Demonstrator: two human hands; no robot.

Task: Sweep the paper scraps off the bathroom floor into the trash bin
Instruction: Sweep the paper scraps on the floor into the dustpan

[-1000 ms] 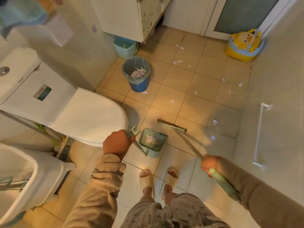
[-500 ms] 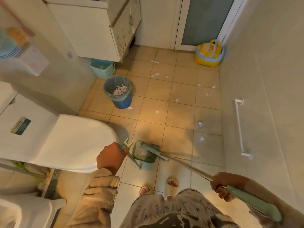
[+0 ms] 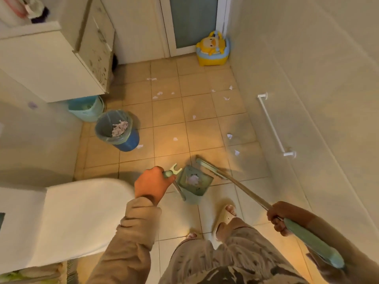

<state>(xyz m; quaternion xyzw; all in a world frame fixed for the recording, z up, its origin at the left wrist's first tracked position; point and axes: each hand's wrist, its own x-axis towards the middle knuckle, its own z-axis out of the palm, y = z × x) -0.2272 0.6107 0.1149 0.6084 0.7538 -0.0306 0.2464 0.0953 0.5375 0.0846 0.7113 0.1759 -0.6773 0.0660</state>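
Observation:
My left hand (image 3: 150, 184) grips the top of the handle of a green upright dustpan (image 3: 194, 182), which holds some paper. My right hand (image 3: 280, 217) grips the long handle of a green broom (image 3: 211, 169); its head lies on the tiles just right of the dustpan's mouth. The blue trash bin (image 3: 118, 131), lined with a bag and holding crumpled paper, stands to the far left. Several white paper scraps (image 3: 229, 136) lie scattered over the tan tiles beyond the broom, and one scrap (image 3: 139, 146) lies beside the bin.
A white toilet (image 3: 67, 218) is at my left. A light blue bucket (image 3: 86, 107) stands under a white cabinet (image 3: 53, 64). A yellow child's potty (image 3: 212, 50) sits by the door. A white rail (image 3: 274, 126) is on the right wall. My slippered feet (image 3: 224, 217) are below the dustpan.
The broom head has left the dustpan's mouth and swung out to the right onto the tiles. The view has shifted so the toilet sits lower and the door higher.

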